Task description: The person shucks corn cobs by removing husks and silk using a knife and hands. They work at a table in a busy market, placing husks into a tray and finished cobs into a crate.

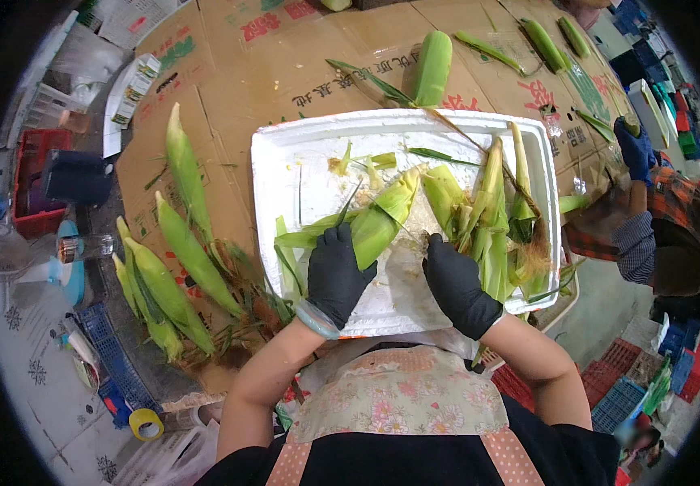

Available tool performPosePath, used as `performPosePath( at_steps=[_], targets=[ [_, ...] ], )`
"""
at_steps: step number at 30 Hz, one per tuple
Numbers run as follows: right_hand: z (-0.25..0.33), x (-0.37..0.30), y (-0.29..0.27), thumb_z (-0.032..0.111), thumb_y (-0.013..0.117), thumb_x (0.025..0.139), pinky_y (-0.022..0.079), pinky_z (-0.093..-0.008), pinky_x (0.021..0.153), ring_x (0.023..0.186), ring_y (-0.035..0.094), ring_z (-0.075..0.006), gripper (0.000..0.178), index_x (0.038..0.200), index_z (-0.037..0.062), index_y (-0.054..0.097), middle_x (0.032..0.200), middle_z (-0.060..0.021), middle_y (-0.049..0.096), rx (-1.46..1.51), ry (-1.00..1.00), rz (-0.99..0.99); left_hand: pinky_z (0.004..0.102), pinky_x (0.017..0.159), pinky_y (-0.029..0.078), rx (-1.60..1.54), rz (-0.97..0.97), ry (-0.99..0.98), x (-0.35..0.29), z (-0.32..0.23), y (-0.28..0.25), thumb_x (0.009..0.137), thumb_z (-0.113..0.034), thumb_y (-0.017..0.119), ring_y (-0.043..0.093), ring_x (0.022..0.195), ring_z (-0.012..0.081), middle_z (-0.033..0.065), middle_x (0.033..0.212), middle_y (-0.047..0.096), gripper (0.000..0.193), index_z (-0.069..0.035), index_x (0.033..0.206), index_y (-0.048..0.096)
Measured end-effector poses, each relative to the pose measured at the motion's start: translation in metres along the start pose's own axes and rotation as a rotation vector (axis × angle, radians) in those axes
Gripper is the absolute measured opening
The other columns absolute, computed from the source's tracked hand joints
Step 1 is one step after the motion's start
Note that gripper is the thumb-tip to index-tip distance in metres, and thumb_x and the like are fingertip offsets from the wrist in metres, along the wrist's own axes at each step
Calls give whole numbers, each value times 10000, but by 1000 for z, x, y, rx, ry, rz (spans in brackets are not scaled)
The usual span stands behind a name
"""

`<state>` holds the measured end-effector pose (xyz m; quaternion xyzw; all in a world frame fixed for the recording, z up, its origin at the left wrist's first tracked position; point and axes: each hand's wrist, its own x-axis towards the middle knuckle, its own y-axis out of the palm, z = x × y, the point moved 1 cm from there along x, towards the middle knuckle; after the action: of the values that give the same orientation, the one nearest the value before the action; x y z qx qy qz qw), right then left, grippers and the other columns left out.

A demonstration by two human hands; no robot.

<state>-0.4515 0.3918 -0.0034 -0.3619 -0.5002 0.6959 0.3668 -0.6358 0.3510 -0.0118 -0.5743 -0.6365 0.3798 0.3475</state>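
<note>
Over a white foam box (pixel 262 186), both my hands wear black gloves. My left hand (pixel 339 275) is closed around the lower part of a corn ear (pixel 380 220) still in its green husk, its tip slanting up to the right. To the right of that ear, my right hand (pixel 457 283) is curled with its fingers together; whatever it may grip is hidden. Beside it, torn green husks (pixel 491 211) and brown corn silk (pixel 534 247) pile up at the box's right side. Small husk scraps (pixel 378 160) lie on the box floor.
Several unhusked corn ears (pixel 192 255) lie left of the box on the cardboard-covered table (pixel 228 81). Another ear (pixel 433 69) rests behind the box. At the right, a co-worker's blue-gloved hand (pixel 635 150) reaches over the table. A yellow tape roll (pixel 146 424) sits at lower left.
</note>
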Motion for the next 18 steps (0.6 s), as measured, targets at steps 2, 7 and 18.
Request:
performPosePath(
  at_steps=[2,7,18],
  targets=[
    [-1,4,-6,44,472,759,452,-371,442,556,590,-285,136,894,24,476,654,-138,566,18,-6,38,414,739,432,32,27,-39,-3,-6,2,616,-243,705,498,866,341,182,903,477,585,15,1052,415],
    [-4,37,9,43,464,763,464,-389,481,586,595,-307,182,937,-10,464,671,-161,570,-8,-106,141,402,748,431,-182,86,-74,7,8,3,613,-230,718,505,878,330,182,918,490,579,3,1057,428],
    [-3,59,26,91,469,788,461,-412,514,608,589,-327,185,946,-6,461,712,-177,584,138,-123,163,407,696,447,-255,1,-74,1,11,8,631,-267,713,526,830,345,191,902,508,540,2,1011,440]
  ],
)
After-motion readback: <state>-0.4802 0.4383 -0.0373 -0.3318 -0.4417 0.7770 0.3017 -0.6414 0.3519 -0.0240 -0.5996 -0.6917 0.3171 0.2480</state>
